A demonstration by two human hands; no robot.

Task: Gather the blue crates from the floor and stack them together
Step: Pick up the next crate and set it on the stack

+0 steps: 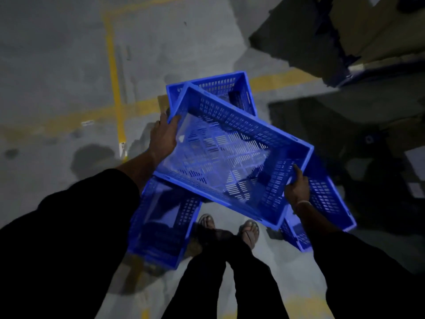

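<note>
**Held crate runs diagonally between both hands**

I see the held crate (230,155) mid-frame, its long axis from upper left to lower right. My left hand (164,137) grips the upper-left end, my right hand (295,187) the lower-right. Three floor crates lie beneath: upper centre (220,88), lower left (161,226), lower right (326,199). Open floor (57,65) lies left.

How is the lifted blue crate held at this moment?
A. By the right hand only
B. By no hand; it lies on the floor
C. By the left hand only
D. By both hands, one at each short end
D: the left hand and the right hand each grip one short end of the lifted crate.
</note>
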